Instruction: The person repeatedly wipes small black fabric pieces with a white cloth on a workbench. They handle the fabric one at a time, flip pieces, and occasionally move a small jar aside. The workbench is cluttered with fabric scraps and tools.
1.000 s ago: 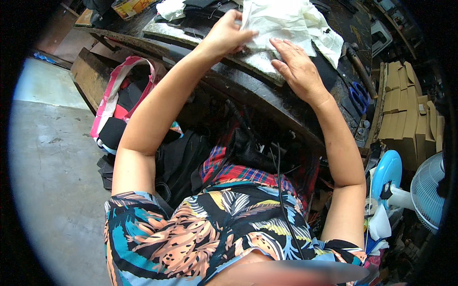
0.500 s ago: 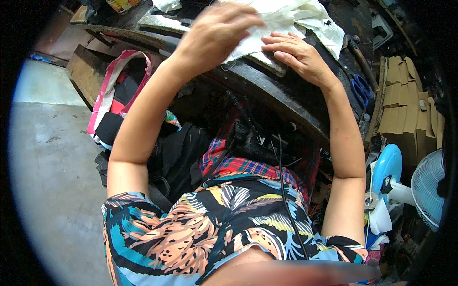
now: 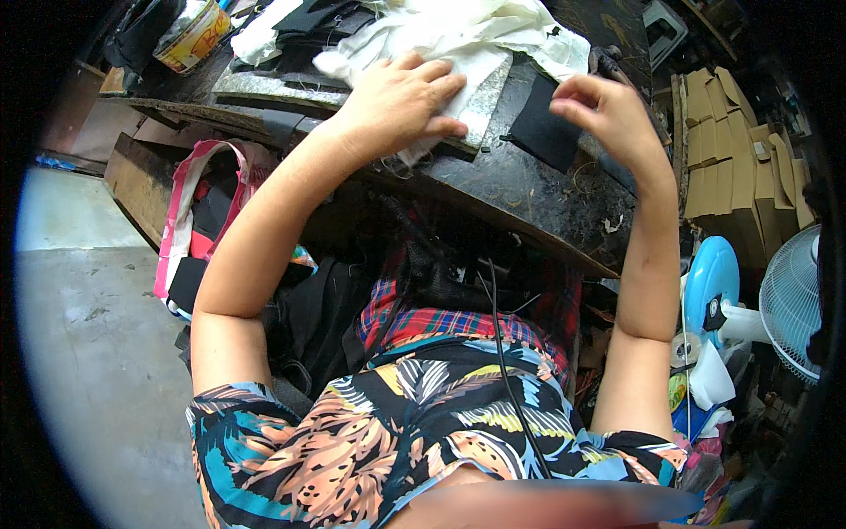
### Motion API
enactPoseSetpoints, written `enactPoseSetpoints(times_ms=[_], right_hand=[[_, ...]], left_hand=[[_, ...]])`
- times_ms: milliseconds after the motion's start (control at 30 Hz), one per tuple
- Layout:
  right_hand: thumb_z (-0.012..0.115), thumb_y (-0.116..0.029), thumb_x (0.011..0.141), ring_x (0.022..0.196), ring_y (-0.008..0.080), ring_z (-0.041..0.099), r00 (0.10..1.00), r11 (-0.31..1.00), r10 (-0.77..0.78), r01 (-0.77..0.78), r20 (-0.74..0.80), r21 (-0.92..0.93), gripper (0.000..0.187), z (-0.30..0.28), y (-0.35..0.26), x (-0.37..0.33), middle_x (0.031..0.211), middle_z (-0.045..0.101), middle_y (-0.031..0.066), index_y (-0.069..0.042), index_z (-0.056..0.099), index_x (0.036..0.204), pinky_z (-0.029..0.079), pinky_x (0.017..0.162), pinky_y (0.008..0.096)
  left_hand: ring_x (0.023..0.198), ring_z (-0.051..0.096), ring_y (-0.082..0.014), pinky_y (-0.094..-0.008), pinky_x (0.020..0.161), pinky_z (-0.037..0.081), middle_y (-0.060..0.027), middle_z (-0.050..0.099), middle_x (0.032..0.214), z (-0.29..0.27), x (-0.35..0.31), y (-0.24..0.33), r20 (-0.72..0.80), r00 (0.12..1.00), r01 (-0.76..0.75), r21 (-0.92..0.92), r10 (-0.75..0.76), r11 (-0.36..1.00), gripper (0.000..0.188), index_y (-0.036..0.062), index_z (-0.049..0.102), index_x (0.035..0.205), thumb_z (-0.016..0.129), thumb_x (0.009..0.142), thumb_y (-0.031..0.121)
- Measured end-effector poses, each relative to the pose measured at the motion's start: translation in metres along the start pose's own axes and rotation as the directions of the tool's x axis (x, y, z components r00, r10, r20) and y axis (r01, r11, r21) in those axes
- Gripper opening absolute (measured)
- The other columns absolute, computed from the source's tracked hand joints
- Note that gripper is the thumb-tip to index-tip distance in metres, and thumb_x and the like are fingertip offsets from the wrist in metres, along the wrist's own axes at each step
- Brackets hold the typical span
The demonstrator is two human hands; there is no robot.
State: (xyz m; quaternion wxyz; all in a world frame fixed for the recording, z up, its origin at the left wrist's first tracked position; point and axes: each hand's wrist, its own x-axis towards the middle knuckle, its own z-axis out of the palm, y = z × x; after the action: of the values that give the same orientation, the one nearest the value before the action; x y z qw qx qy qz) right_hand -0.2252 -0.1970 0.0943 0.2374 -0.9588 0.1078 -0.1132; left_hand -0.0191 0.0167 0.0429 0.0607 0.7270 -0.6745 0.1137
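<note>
My left hand [image 3: 401,101] lies with its fingers spread on a crumpled white cloth [image 3: 476,31], and nothing shows in its grasp. The cloth drapes over a pale, speckled slab [image 3: 489,110] on the dark worktable. To the right, my right hand [image 3: 612,115] hovers over a flat black piece of fabric [image 3: 542,128], with its fingers bent and the thumb slightly apart from the forefinger. No held item can be made out there. More black fabric pieces [image 3: 317,22] are stacked at the slab's left end, partly beside the white cloth.
A yellow printed tub [image 3: 194,37] stands at the table's far left. Below the table edge is a pink-trimmed bag [image 3: 181,207] with dark cloth inside. Cardboard boxes [image 3: 727,167] and a blue-and-white fan [image 3: 714,282] stand at right. A black cable [image 3: 498,322] hangs before my body.
My left hand has come down onto the white cloth. My right hand has moved off the cloth to the right, and a black fabric piece now shows beneath it.
</note>
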Motion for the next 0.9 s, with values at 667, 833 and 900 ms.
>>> enactPoseSetpoints(times_ms=[667,833,900], right_hand=[[0.066,-0.012,0.09,0.082,0.0128,0.064,0.872,0.97,0.065,0.059,-0.486,0.235,0.012,0.024,-0.057,-0.069,0.088,0.069,0.0063,0.0,0.068,0.089,0.049,0.076,0.0261],[0.073,-0.025,0.084,0.106,0.0238,0.06,0.878,0.962,-0.266,0.267,-0.398,-0.054,0.029,0.031,-0.05,-0.057,0.113,0.066,0.0107,-0.005,0.068,0.103,0.05,0.085,0.0365],[0.073,-0.028,0.085,0.111,0.0214,0.056,0.852,0.959,0.064,0.091,-0.519,0.268,0.047,0.034,-0.04,-0.051,0.12,0.06,0.0109,-0.003,0.058,0.122,0.051,0.086,0.0336]], left_hand=[[0.097,0.064,-0.0237,-0.0339,0.082,0.056,-0.0205,0.06,0.115,-0.029,0.026,0.075,0.308,0.95,0.28,-0.795,0.04,-0.538,0.075,-0.0033,0.048,0.132,0.053,0.091,0.06],[0.093,0.064,-0.0167,-0.0312,0.082,0.054,-0.0106,0.064,0.107,-0.017,0.024,0.072,0.251,0.957,0.164,-0.884,-0.147,-0.437,0.039,-0.0001,0.052,0.124,0.062,0.093,0.02],[0.095,0.065,-0.0164,-0.0308,0.083,0.055,-0.0095,0.066,0.107,-0.016,0.019,0.07,0.248,0.96,0.166,-0.876,-0.128,-0.454,0.038,0.001,0.053,0.125,0.062,0.093,0.019]])
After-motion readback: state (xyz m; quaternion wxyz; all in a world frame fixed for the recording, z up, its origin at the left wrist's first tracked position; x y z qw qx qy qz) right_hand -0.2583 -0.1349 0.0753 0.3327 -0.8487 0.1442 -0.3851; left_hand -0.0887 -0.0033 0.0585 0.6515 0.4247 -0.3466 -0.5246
